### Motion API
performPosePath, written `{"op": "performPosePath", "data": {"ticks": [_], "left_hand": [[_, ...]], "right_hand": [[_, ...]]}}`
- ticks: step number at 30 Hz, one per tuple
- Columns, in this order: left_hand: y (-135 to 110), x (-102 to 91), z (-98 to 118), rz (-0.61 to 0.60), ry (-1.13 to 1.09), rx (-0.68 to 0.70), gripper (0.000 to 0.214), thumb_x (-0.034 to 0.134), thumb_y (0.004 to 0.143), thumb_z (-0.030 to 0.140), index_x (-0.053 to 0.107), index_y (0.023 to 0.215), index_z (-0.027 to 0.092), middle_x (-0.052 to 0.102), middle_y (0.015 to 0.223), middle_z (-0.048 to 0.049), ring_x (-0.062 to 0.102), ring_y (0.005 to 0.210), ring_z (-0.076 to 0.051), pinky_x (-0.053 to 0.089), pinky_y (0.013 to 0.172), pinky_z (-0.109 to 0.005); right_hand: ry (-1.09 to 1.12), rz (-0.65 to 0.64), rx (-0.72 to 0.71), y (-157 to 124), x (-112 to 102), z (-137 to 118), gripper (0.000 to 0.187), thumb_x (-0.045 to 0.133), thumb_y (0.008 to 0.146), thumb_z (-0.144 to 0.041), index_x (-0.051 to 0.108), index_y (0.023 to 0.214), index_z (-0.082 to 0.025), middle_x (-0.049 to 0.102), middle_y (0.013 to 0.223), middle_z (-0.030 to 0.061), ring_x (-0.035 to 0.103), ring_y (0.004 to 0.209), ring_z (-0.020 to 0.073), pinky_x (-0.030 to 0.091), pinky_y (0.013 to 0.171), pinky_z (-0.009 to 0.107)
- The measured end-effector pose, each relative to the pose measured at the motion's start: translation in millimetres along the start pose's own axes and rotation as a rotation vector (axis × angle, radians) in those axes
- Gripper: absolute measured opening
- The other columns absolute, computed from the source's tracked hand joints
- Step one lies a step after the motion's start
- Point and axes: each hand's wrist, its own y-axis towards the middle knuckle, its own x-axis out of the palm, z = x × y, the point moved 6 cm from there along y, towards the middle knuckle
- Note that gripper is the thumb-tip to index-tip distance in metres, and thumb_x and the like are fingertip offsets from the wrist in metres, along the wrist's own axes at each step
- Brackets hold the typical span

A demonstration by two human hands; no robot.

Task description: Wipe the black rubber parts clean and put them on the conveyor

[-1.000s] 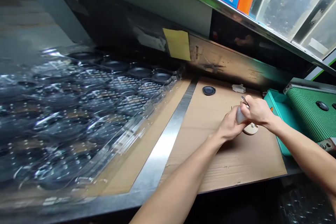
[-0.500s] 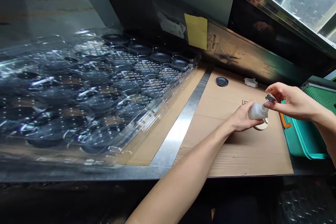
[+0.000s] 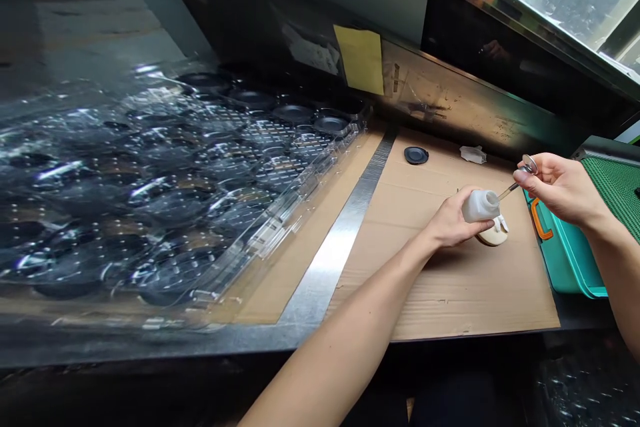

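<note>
Head view: my left hand [image 3: 449, 219] is clamped around a translucent plastic bottle [image 3: 476, 205], tilted above the creased brown cardboard [image 3: 440, 280]. My right hand [image 3: 563, 188] pinches a shiny, round-topped cap [image 3: 529, 163] — its slender stem [image 3: 509, 191] at the bottle's mouth.

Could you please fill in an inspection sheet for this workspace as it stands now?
Surface: brown cardboard, with a metal strip beside it.
Job's things: open white bottle, tilted; metal-topped stem, its tip by the bottle's mouth, whether inside is unclear.
Clutter: black disc and white scrap towards the back; beige disc near the bottle.
Hands: left hand grips the bottle; right hand pinches the stem's metal top.
Cables: nothing seen.
Surroundings: clear trays with round black parts, left; teal bin and green belt, right; yellow sheet behind.
</note>
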Motion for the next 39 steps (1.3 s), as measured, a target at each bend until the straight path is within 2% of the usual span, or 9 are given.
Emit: {"op": "performPosePath", "data": {"ticks": [4,8,11,15,20,25,31,39], "left_hand": [[2,-7.5,-2,0.061,0.042,0.005,0.05,0.083,0.072,0.036,0.061,0.114,0.02,0.069,0.111,-0.0049,0.065,0.103,-0.023,0.05,0.092,-0.034],[6,-22.3,-8,0.187,0.213,0.045,0.05,0.085,0.072,0.033,0.063,0.115,0.022,0.065,0.117,-0.007,0.06,0.115,-0.026,0.047,0.102,-0.038],[9,-36.3,-22,0.281,0.34,-0.01,0.049,0.086,0.07,0.029,0.063,0.113,0.023,0.064,0.117,-0.0064,0.057,0.118,-0.027,0.045,0.104,-0.04],[11,-50.8,-41,0.351,0.386,-0.099,0.048,0.086,0.069,0.024,0.063,0.11,0.021,0.065,0.117,-0.0068,0.059,0.115,-0.026,0.046,0.103,-0.041],[12,-52.4,-52,0.342,0.293,-0.162,0.051,0.088,0.066,0.024,0.063,0.11,0.02,0.069,0.115,-0.0067,0.065,0.107,-0.024,0.05,0.095,-0.037],[11,-49.3,-52,0.328,0.266,-0.183,0.048,0.087,0.067,0.025,0.064,0.109,0.02,0.072,0.111,-0.0047,0.067,0.102,-0.022,0.052,0.09,-0.035],[10,-51.8,-54,0.358,0.282,-0.189,0.049,0.086,0.068,0.027,0.061,0.111,0.023,0.072,0.112,-0.0032,0.068,0.1,-0.022,0.052,0.089,-0.035],[8,-51.1,-55,0.35,0.314,-0.201,0.07,0.087,0.068,0.03,0.053,0.128,0.023,0.069,0.123,-0.0066,0.066,0.111,-0.025,0.051,0.096,-0.038]], "right_hand": [[0.057,0.042,-0.021,1,2,4,0.042,0.082,0.075,-0.059,0.073,0.095,-0.023,0.072,0.085,0.0038,0.068,0.075,0.0191,0.058,0.067,0.032],[0.082,0.109,-0.056,6,-3,6,0.044,0.082,0.076,-0.058,0.072,0.098,-0.022,0.071,0.087,0.0042,0.068,0.079,0.0199,0.059,0.072,0.034],[0.091,0.194,-0.087,10,-6,7,0.042,0.081,0.078,-0.057,0.071,0.099,-0.023,0.07,0.087,0.0039,0.068,0.079,0.0203,0.059,0.072,0.036],[0.134,0.284,-0.089,12,2,16,0.038,0.08,0.08,-0.054,0.071,0.101,-0.024,0.069,0.087,0.0027,0.068,0.079,0.0194,0.059,0.073,0.035],[0.259,0.325,-0.015,15,29,41,0.042,0.082,0.077,-0.053,0.069,0.102,-0.021,0.068,0.088,0.0018,0.065,0.077,0.0165,0.058,0.069,0.032],[0.242,0.249,-0.01,21,53,54,0.046,0.082,0.076,-0.055,0.069,0.101,-0.019,0.069,0.09,0.0025,0.066,0.081,0.0164,0.059,0.077,0.034],[0.209,0.249,-0.033,23,58,55,0.047,0.082,0.075,-0.054,0.069,0.104,-0.02,0.066,0.085,0.0008,0.063,0.076,0.0151,0.056,0.074,0.032],[0.156,0.304,-0.086,21,60,49,0.045,0.079,0.079,-0.053,0.072,0.109,-0.021,0.067,0.084,0.0003,0.062,0.077,0.0157,0.055,0.076,0.032]]}}
